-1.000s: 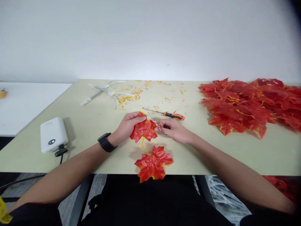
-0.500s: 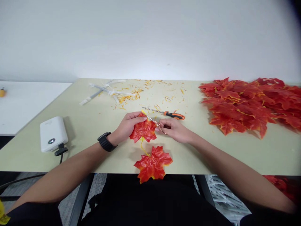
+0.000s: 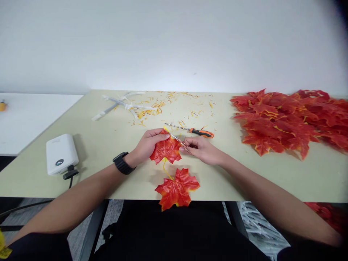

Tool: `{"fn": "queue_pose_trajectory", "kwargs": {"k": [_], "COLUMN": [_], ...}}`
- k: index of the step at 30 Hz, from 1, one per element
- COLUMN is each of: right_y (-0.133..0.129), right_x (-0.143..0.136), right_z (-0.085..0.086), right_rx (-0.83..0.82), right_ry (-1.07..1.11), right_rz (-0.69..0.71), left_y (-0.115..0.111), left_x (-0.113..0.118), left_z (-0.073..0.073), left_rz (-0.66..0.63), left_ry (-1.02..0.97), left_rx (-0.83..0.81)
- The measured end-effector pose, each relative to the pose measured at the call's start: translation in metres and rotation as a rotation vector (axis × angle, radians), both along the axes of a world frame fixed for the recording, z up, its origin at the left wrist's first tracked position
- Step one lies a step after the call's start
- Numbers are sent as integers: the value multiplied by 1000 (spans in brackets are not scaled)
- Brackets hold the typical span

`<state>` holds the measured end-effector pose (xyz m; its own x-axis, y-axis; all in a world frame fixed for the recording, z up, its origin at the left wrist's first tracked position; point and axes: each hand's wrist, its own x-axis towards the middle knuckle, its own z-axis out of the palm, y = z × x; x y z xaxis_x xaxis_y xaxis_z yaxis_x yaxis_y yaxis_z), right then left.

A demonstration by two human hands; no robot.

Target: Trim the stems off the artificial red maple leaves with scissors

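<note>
My left hand is closed on a red artificial maple leaf, thumb on top near its far edge. A yellow string runs from this leaf to a second red maple leaf, which hangs partly over the table's front edge. In my right hand is a small pair of scissors with copper-coloured handles. Their blades lie at the leaf's upper right edge, close to my left thumb; whether the blades are parted cannot be made out. Just beyond my hands lies a screwdriver with an orange and black handle.
A heap of red maple leaves covers the table's right side. Clear plastic strips and yellow-orange trimmings lie at the back. At left stands a white power bank with a cable plugged in. A wall rises behind the table.
Almost nothing differs. Both hands, the leaf and the scissors keep their places, and the view has shifted very slightly.
</note>
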<state>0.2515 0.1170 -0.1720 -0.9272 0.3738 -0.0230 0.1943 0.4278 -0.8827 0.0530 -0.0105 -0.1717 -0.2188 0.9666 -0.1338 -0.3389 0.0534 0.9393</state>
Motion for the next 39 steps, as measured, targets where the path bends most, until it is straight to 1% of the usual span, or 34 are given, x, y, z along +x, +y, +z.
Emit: {"fn": "queue_pose_trajectory", "kwargs": {"k": [5, 13, 18, 30, 39], "right_y": [0, 1, 1, 0, -2], "right_x": [0, 0, 0, -1, -1], "right_z": [0, 0, -1, -1, -1], "right_rx": [-9, -15, -42, -7, -33], "right_ry": [2, 11, 12, 14, 25], "right_rz": [3, 3, 5, -10, 0], "left_y": [0, 0, 1, 1, 1], "left_x": [1, 2, 2, 1, 0], "left_z": [-1, -1, -1, -4, -5], "left_rz": [-7, 53, 48, 34, 15], "left_ry": [17, 9, 7, 39, 41], "left_rx": [41, 51, 42, 34, 24]}}
